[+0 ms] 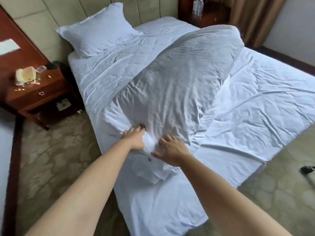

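Observation:
A bulky white duvet (179, 86) lies diagonally across the bed, billowed up in the middle. Its near end is bunched into folds at the bed's left front. My left hand (134, 137) grips a fold of that bunched cloth, fingers curled into it. My right hand (170, 149) lies just to the right with its fingers spread on the duvet's near end. A white sheet (255, 103) covers the mattress and hangs over the near and right edges. A white pillow (97, 31) leans against the padded headboard at the far left.
A wooden nightstand (42, 92) with a pale phone and small clutter stands left of the bed. Another nightstand (209, 14) with bottles is at the far corner beside brown curtains. Patterned carpet surrounds the bed; a dark object (306, 168) lies on the floor at right.

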Tool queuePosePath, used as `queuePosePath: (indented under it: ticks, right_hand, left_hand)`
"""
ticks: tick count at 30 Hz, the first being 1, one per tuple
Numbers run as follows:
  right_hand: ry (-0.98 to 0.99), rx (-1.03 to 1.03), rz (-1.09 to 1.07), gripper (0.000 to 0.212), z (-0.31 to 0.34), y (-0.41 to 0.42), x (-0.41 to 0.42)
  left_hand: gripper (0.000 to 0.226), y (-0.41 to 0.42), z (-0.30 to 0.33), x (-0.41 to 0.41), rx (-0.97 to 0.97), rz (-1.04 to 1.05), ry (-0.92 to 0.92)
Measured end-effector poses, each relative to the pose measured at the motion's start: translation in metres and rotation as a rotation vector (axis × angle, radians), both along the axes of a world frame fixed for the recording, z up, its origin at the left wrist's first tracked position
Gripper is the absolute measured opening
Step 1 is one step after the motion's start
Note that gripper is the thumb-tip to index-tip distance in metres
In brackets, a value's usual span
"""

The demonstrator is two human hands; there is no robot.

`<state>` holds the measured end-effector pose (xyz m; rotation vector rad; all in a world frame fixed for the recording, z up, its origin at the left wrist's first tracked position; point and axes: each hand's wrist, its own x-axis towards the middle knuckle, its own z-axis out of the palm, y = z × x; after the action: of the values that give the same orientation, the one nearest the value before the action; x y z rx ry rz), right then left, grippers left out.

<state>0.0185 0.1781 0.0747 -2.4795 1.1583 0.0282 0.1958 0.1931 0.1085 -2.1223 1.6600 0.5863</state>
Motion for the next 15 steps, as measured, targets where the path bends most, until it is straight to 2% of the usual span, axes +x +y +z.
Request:
queuePosePath:
  ticks: [3,5,8,10,15]
  right_hand:
    - [-0.072,-0.083,0.020,0.051,0.027,-0.018,-0.029]
    - [-0.050,-0.081,0.039,0.050,0.044,-0.030,-0.046]
    - [-0.020,-0.087,0.087,0.050,0.062,-0.046,-0.060]
    - [-0.021,-0.114,0.119,0.050,0.068,-0.057,-0.064]
    - [0.036,-0.178,0.173,0.052,0.067,-0.091,-0.072]
  left_hand:
    - [0.080,0.014,0.012,-0.028,-0.002,0.131,0.011]
    - [0.088,0.023,0.021,-0.046,0.035,0.169,0.025]
    - [0.081,0.029,0.031,-0.072,0.074,0.206,0.025]
    - [0.075,0.024,0.035,-0.084,0.010,0.227,-0.002]
    - [0.065,-0.006,0.034,-0.096,-0.291,0.256,0.042]
